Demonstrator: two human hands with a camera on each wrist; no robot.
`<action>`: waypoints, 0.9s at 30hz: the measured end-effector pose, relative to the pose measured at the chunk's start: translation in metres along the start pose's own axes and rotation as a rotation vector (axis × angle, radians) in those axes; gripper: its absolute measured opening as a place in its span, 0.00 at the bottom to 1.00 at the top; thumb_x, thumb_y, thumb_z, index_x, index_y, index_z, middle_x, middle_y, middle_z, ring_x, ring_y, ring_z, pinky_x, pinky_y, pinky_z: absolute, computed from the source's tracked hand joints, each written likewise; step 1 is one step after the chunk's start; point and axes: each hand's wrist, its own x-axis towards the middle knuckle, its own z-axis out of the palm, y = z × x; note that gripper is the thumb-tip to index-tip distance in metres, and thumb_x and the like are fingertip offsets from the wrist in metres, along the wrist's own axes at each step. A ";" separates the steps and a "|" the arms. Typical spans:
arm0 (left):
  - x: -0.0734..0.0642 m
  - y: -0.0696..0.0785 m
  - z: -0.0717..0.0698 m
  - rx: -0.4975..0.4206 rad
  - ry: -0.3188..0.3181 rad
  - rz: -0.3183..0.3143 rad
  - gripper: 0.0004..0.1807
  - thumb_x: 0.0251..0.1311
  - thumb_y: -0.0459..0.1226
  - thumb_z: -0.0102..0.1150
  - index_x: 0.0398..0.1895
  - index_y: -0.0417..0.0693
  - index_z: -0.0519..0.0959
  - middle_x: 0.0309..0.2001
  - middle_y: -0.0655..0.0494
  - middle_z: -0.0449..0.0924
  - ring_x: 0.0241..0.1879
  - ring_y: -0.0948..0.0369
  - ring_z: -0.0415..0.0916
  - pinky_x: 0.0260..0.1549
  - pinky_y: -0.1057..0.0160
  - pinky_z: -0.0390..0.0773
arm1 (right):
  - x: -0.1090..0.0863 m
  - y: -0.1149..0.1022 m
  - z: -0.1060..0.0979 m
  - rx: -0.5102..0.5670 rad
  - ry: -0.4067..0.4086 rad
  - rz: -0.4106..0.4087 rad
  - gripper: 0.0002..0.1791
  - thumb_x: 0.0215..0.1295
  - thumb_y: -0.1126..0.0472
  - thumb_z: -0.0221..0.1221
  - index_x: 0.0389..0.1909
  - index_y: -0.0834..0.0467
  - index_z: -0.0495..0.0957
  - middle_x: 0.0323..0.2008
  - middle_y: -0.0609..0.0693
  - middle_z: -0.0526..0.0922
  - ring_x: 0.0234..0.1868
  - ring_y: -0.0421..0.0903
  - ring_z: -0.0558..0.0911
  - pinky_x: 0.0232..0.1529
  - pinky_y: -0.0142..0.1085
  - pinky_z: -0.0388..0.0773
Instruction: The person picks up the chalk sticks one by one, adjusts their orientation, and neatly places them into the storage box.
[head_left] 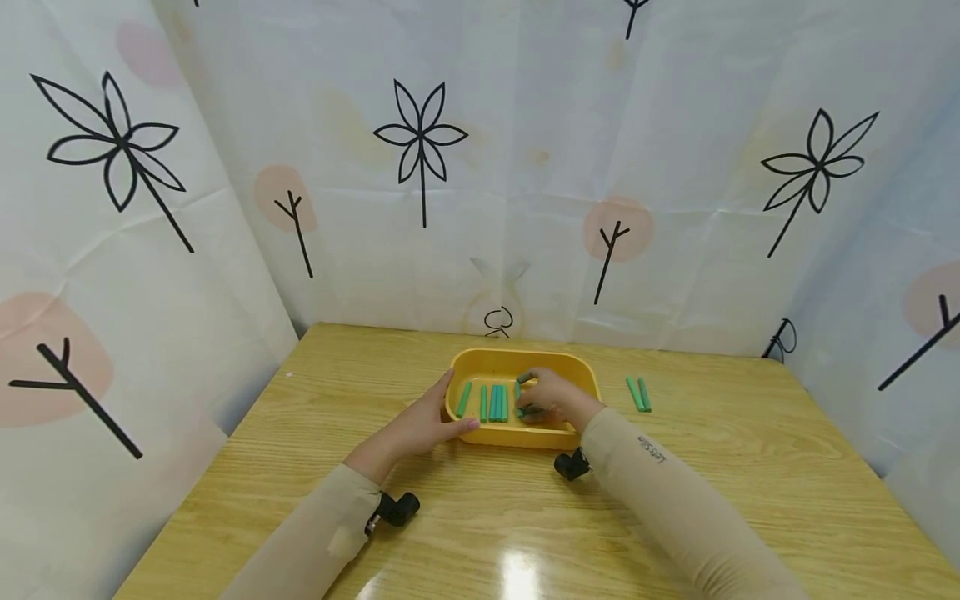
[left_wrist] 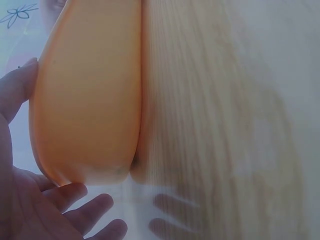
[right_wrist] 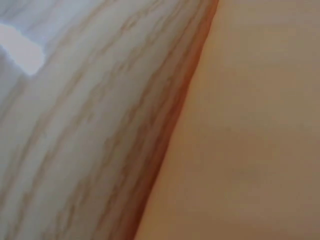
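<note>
A yellow plastic bin [head_left: 517,437] stands on the table with several short green and teal sticks [head_left: 492,403] lying side by side in its left half. My left hand [head_left: 423,421] grips the bin's left end, thumb at the front rim and fingers along the side. In the left wrist view, the thumb [left_wrist: 22,85] is at the rim and the other fingers curve by the bin's corner. Inside the bin, my right hand [head_left: 551,396] holds a green stick [head_left: 517,400] upright to the row, between finger and thumb at its ends. The right wrist view has only the bin's outer wall [right_wrist: 250,125].
Two green sticks [head_left: 639,394] lie on the wooden table [head_left: 480,508] to the right of the bin. White cloth [head_left: 525,167] with drawn flowers and trees encloses the back and sides. A black cord [head_left: 783,337] shows at the back right corner.
</note>
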 end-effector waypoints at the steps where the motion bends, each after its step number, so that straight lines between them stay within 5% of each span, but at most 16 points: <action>1: 0.000 0.000 0.000 0.002 0.000 0.002 0.59 0.61 0.58 0.66 0.82 0.52 0.37 0.80 0.45 0.43 0.76 0.45 0.49 0.71 0.41 0.54 | 0.000 0.000 0.000 -0.001 0.004 0.004 0.30 0.65 0.76 0.60 0.67 0.66 0.64 0.39 0.60 0.77 0.31 0.49 0.79 0.39 0.42 0.84; 15: 0.001 0.000 0.001 -0.002 0.002 0.001 0.59 0.61 0.58 0.66 0.82 0.52 0.37 0.80 0.46 0.42 0.76 0.46 0.48 0.71 0.42 0.54 | -0.010 -0.008 -0.010 -0.116 0.001 -0.035 0.30 0.66 0.70 0.60 0.69 0.66 0.65 0.46 0.61 0.78 0.38 0.52 0.82 0.40 0.42 0.83; 27: 0.002 -0.001 0.001 0.006 0.003 0.005 0.60 0.60 0.58 0.66 0.82 0.52 0.37 0.80 0.46 0.42 0.76 0.45 0.48 0.71 0.41 0.54 | -0.023 -0.020 -0.027 -0.049 -0.032 -0.052 0.29 0.71 0.69 0.57 0.71 0.66 0.63 0.53 0.64 0.74 0.34 0.49 0.79 0.49 0.49 0.82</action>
